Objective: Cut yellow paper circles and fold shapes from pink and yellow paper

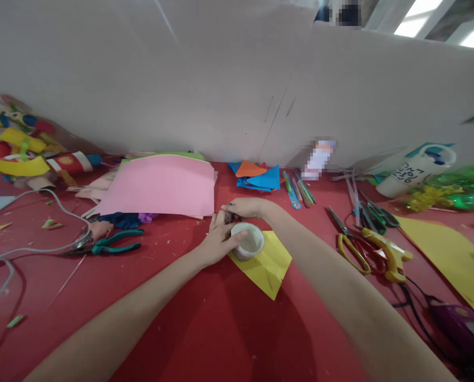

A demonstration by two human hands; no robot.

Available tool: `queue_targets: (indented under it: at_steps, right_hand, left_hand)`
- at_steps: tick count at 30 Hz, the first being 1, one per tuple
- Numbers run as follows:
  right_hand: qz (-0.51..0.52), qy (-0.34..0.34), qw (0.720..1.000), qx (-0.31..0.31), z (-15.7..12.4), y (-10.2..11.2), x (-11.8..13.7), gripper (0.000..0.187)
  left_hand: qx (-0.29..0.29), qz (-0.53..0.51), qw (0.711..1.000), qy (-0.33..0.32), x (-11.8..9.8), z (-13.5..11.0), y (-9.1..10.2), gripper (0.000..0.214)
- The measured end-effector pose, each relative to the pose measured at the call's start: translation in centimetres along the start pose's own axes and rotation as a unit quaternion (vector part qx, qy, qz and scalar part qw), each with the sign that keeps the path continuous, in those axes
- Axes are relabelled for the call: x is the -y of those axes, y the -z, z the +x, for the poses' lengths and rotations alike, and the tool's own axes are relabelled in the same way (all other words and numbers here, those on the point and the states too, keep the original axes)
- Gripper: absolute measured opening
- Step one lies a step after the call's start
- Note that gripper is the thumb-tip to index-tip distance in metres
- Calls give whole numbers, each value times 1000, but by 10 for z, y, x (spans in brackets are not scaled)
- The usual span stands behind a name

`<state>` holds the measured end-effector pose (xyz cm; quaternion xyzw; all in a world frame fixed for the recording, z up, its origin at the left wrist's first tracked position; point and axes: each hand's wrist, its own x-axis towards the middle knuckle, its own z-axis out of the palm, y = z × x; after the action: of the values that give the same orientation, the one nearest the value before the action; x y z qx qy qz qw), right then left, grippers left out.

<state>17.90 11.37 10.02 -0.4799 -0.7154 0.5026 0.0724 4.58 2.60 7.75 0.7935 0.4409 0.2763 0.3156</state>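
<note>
A white round cup (253, 241) stands with its open mouth upward on a yellow sheet of paper (274, 270). My left hand (218, 243) holds the cup from the left, the thumb over its rim and the other fingers along its left side. Just beyond the cup, my right hand (247, 207) is bent inward with its fingers closed near the left fingertips. A small dark and teal bit shows at those fingers; most of it is hidden, so its kind is unclear.
Pink sheets (161, 185), blue and orange paper scraps (259, 178) and pens (299, 191) lie at the back. Teal-handled pliers (115, 242) are at left. Scissors (354, 249), a yellow tool (386, 254) and a purple corded tool (462, 326) lie at right.
</note>
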Motion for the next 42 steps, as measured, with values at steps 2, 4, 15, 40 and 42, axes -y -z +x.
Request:
queue_targets:
  at_steps: [2, 4, 15, 40, 42]
  right_hand:
    - [11, 0, 1000, -15, -1, 3, -3, 42]
    - [23, -2, 999, -34, -3, 6, -7, 43]
    - [101, -12, 983, -155, -44, 12, -33, 36]
    - [95, 99, 915, -379, -122, -44, -71, 34]
    - [92, 99, 913, -384, -125, -48, -71, 33]
  left_hand:
    - [-1, -3, 1000, 3, -1, 0, 1, 45]
    - [-3, -4, 1000, 2, -2, 0, 1, 45]
    - [-1, -4, 1000, -3, 0, 0, 1, 43]
    - [-21, 9, 1000, -1, 1, 2, 0, 37]
    - [-24, 10, 1000, -1, 1, 2, 0, 38]
